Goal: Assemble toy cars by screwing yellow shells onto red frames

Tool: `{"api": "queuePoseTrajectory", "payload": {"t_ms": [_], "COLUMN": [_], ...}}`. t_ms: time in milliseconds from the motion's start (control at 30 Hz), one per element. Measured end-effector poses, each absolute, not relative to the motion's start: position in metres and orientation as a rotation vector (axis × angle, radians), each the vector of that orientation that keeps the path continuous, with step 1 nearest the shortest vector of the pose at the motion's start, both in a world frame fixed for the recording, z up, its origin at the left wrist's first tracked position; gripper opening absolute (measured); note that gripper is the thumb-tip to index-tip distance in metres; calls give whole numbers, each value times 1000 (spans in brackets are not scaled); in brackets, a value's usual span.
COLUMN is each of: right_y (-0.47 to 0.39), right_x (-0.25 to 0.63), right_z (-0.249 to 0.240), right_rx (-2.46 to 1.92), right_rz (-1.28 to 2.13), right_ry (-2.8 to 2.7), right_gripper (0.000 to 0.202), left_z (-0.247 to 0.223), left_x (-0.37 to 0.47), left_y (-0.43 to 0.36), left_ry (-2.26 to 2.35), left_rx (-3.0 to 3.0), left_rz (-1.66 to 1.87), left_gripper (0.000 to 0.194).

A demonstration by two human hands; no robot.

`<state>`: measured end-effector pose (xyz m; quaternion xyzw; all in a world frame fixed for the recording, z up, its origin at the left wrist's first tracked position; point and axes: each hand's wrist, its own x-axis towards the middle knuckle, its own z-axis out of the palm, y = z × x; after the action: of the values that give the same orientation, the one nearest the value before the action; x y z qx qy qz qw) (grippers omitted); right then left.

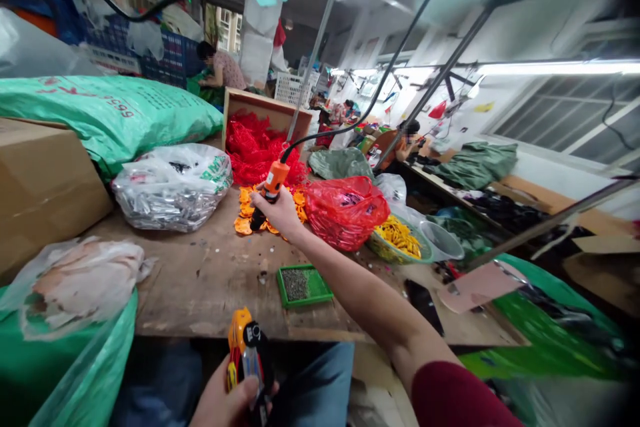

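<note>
My right hand (283,212) is wrapped round an orange-and-black electric screwdriver (276,177), whose black cord rises from its top. Its lower end is over a heap of orange plastic parts (244,221) on the wooden table. Low in the view, in front of the table edge, my left hand (225,395) grips an orange-and-black plastic piece (245,347) with a round black disc and some yellow and red on it. What exactly this piece is, I cannot tell. Between the hands lies a small green tray (320,287) of tiny grey metal bits that look like screws.
A red bag (345,213) and a basket of yellow parts (400,239) stand right of my forearm. Clear bags (173,187), a cardboard box (47,187) and a green sack (110,113) crowd the left. A dark phone-like slab (424,307) lies right. Several people work behind.
</note>
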<state>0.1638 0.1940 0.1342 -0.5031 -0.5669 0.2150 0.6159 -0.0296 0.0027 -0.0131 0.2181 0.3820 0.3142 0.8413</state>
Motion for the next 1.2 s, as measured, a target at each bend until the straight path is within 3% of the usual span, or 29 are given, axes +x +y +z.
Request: {"api": "queuePoseTrajectory", "payload": {"t_ms": [500,1200], "right_y": [73,55], "right_x": [235,271], "right_z": [114,72], "right_rx": [-1207,-1225], "right_rz": [460,399], "right_ry": [-1048,-735], "right_gripper": [19,26], "left_z": [6,24], "left_x": [-9,8], "left_y": [6,3], "left_ry": [894,1015], "left_rx": [593,556], "left_rz": [502,419], "left_gripper": [63,66]}}
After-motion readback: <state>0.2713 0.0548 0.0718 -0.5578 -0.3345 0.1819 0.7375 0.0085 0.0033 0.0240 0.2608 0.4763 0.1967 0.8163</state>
